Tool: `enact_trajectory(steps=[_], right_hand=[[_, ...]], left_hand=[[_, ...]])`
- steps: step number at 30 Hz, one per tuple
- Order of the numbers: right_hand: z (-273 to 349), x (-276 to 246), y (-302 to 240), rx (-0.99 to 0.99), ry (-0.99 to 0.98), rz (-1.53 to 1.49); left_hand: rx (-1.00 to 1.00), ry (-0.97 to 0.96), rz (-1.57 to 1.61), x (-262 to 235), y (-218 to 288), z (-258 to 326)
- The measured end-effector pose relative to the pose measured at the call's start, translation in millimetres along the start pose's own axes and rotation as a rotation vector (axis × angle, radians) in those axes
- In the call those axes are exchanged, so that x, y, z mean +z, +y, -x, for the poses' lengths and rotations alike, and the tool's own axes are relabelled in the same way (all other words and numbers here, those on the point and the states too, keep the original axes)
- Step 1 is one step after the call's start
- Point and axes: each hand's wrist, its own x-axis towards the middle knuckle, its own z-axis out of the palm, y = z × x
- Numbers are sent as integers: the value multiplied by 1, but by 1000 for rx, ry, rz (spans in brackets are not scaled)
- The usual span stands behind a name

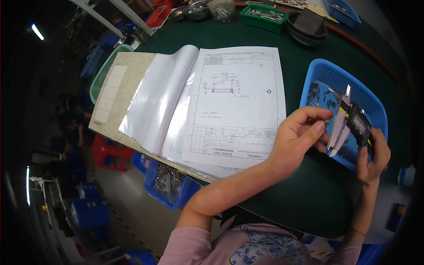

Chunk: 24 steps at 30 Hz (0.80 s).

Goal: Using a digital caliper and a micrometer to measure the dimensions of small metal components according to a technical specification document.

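Observation:
My right hand grips a digital caliper with a dark display housing and metal jaws, held over the blue plastic basket. Beside the caliper's jaws, my left hand has its thumb and fingers curled together; whatever they pinch, if anything, is too small to make out. Small dark metal parts lie in the basket, partly hidden by the caliper and my hands. To the left, an open binder shows a technical drawing sheet, with my left forearm across its lower corner.
Along the far side of the green table stand a green basket of metal parts, dark bowls and another blue basket. A blue bin of metal pieces sits below the near edge, close to a red stool.

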Motion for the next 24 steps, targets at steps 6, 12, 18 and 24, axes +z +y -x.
enact_trajectory(steps=[6,12,18,24], right_hand=[[-10,6,-12,164,-22,-120],[-8,-1,-10,135,-20,-70],[-7,-7,-10,132,1,7],[-9,-6,-8,26,126,104]], left_hand=[[-129,-93,113,-7,7,7],[-130,-139,190,-7,2,5],[-147,-144,187,-7,2,3],[-221,-174,235,-9,2,6]])
